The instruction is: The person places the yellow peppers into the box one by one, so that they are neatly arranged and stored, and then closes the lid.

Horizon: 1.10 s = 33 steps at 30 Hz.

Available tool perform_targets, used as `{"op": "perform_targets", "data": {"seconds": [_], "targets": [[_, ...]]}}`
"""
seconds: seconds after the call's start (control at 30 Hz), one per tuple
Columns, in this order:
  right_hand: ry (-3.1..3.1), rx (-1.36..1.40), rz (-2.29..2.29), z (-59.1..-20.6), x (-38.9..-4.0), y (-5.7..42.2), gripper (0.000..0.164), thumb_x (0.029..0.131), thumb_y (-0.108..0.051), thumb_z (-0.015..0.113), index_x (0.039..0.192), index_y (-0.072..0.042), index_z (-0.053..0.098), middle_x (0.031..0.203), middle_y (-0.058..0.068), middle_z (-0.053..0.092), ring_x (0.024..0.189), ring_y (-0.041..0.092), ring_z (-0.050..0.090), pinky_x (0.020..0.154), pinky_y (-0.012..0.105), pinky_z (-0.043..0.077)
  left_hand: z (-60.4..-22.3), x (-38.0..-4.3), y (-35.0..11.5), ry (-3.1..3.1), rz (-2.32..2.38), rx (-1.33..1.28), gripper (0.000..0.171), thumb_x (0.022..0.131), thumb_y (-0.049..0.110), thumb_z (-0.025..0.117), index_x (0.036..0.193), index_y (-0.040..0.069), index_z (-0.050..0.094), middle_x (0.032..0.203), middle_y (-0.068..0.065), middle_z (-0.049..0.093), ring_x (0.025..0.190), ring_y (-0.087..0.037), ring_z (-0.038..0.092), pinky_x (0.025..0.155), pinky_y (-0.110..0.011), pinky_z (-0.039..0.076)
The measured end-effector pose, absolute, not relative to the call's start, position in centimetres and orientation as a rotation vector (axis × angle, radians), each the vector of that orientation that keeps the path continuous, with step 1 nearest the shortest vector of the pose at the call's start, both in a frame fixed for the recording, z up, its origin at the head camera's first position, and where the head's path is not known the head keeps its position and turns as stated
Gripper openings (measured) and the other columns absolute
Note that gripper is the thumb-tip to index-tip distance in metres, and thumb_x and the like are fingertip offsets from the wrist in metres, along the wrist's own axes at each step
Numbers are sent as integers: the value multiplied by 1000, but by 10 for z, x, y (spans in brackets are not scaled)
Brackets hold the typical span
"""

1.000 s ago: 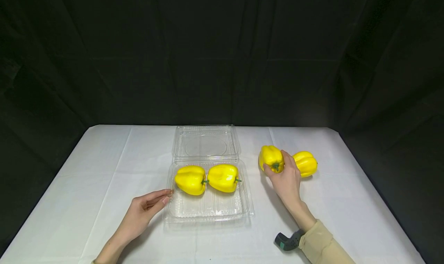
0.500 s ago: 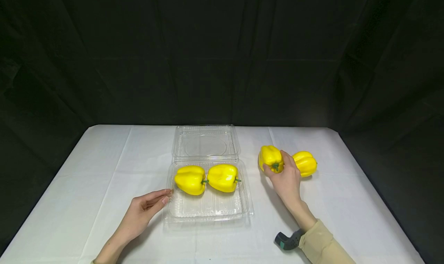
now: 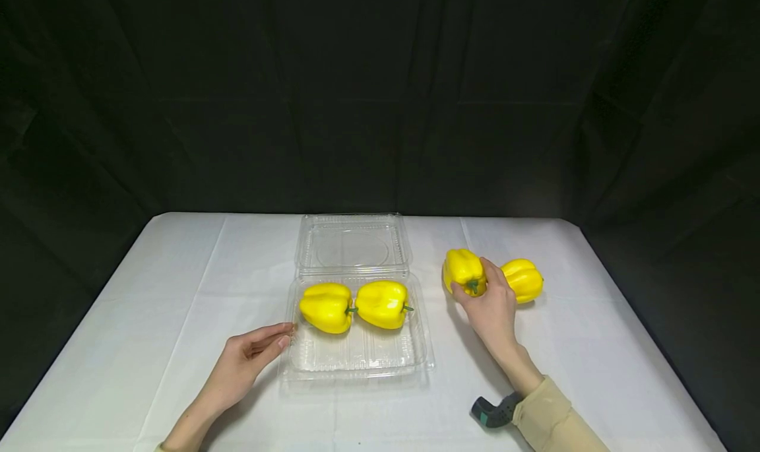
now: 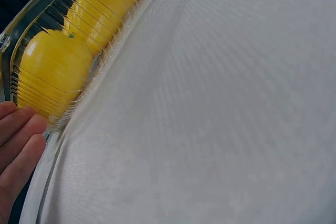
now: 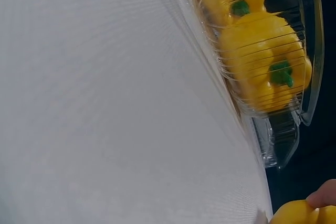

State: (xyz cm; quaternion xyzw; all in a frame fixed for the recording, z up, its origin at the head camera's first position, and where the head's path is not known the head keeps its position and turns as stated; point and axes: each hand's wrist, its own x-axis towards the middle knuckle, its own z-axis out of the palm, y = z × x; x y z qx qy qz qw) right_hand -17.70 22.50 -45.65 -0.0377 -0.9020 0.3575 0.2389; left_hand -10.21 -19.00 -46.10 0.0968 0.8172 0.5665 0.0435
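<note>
A clear hinged plastic clamshell container [image 3: 386, 353] lies spread wide on the white table, its lid [image 3: 353, 227] folded back. In its base, two yellow bell peppers lie side by side, a left one [image 3: 325, 307] and a right one [image 3: 382, 305]. My left hand [image 3: 240, 366] touches the base's left rim with nearly straight fingers [image 4: 23, 148]. To the container's right, my right hand [image 3: 491, 307] grips another yellow bell pepper [image 3: 462, 270] between thumb and fingers. The right wrist view catches only part of that pepper [image 5: 294, 214]. Beyond the hand lies one more yellow bell pepper [image 3: 522, 280].
A white cloth [image 3: 148, 320] covers the table. Black curtains [image 3: 380, 96] hang behind and at both sides. A dark wrist-worn device [image 3: 495, 412] sits at the right cuff, low over the cloth.
</note>
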Motion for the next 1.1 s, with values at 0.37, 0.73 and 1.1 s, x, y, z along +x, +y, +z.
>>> {"op": "perform_targets", "data": {"seconds": [0.37, 0.73, 1.1], "targets": [[-2457, -103, 995, -457, -176, 225, 68, 78, -12, 83, 133, 12, 53, 134, 29, 57, 125, 46, 54, 104, 59, 44, -461, -102, -190, 2505, 1729, 293, 34, 99, 29, 64, 128, 11, 68, 126, -5, 70, 108, -11, 69, 91, -20, 54], [-2430, -151, 1042, -460, -175, 224, 67, 76, -12, 83, 134, 8, 55, 133, 26, 59, 123, 44, 56, 102, 57, 46, -459, -101, -189, 2490, 1742, 292, 34, 99, 28, 64, 128, 9, 67, 127, -6, 69, 109, -9, 68, 91, -18, 53], [-2393, -137, 1063, -459, -176, 222, 67, 73, -10, 84, 133, 5, 58, 131, 23, 62, 122, 42, 57, 103, 55, 46, -459, -101, -189, 2482, 1748, 297, 34, 99, 27, 64, 128, 10, 68, 127, -6, 69, 109, -9, 68, 91, -18, 53]]}}
